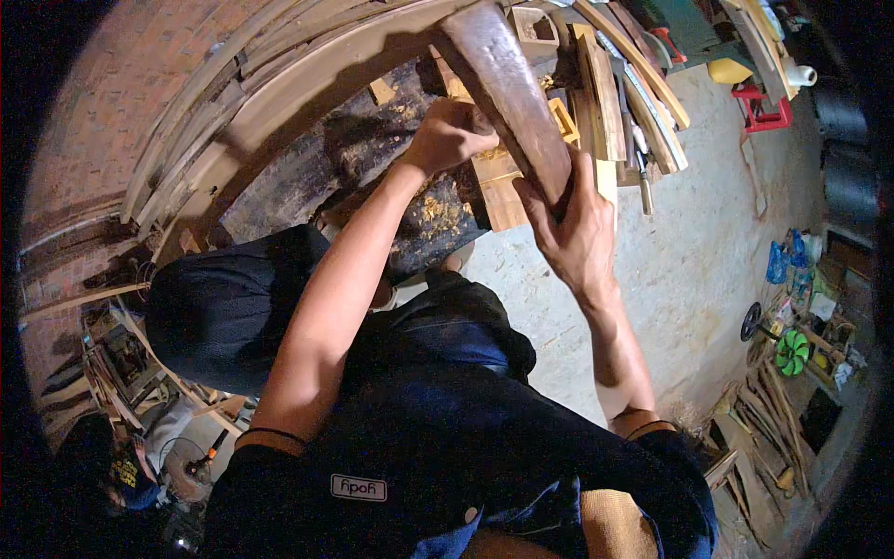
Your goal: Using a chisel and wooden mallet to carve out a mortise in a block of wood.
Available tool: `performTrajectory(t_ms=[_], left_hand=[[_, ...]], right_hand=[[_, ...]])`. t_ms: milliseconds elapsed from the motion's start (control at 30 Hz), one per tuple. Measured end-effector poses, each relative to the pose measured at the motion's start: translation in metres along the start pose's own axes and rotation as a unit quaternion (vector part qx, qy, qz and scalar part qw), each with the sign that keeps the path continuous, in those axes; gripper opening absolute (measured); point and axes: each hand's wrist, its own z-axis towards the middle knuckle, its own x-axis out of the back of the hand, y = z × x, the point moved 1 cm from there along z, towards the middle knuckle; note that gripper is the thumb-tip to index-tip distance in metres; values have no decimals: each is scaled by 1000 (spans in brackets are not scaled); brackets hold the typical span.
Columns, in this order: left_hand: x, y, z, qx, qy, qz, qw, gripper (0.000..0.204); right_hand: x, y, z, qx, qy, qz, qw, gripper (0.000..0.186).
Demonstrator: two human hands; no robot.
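My right hand (pixel 579 228) is closed round the narrow end of a long, flat brown club (pixel 507 79) that widens away from me, its face worn and shiny. The club hangs tilted over the work area and hides part of it. To its left, my left hand (pixel 447 135) is closed in a fist round a tool handle (pixel 480 120); only its round brown end shows, and the rest is hidden. Below both hands lies a pale wooden piece (pixel 501 191), with wood chips (pixel 442 216) scattered on the dark surface (pixel 312 186) beside it.
Long boards (pixel 298 79) lie along the far left. Several wood strips (pixel 601 98) and a chisel-like tool (pixel 644 177) lie right of the club. A red-framed tool (pixel 764 110) is farther right on the concrete floor (pixel 694 224). Another person (pixel 116 466) is at lower left.
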Motion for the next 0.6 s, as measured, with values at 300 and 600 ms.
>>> performTrajectory(t_ms=[300,600], left_hand=[[27,-44,-3,121,107,-255,953,12],[31,-21,1,96,34,-48,994,12]], right_hand=[[-23,29,-7,-90,-5,108,990,58],[-23,55,-51,-260,-42,118,957,51]])
